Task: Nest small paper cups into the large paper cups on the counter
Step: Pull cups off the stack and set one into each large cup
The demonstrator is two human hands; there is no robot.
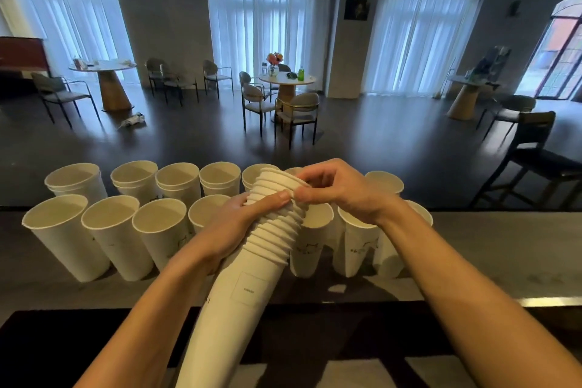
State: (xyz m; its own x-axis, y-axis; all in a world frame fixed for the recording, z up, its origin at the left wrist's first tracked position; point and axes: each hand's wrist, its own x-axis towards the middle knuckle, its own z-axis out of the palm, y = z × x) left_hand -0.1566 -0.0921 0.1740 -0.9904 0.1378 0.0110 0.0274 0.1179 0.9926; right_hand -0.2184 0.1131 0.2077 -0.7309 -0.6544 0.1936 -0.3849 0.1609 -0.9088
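A long stack of small white paper cups (248, 290) leans up from the bottom of the view toward the middle. My left hand (233, 227) wraps around the stack just below its ribbed rims. My right hand (340, 189) pinches the rim of the top small cup (277, 181) with thumb and fingers. Behind the hands, several large paper cups stand upright in two rows on the counter (488, 258), such as one front-left large cup (63, 236) and one at the back left (77, 181). Some back-row cups show a second rim inside. The hands hide the cups in the middle.
The grey counter drops to a dark lower ledge (346, 334) near me. Beyond the counter is a dark-floored room with round tables (285, 82), chairs and a tall stool (532, 161) at the right.
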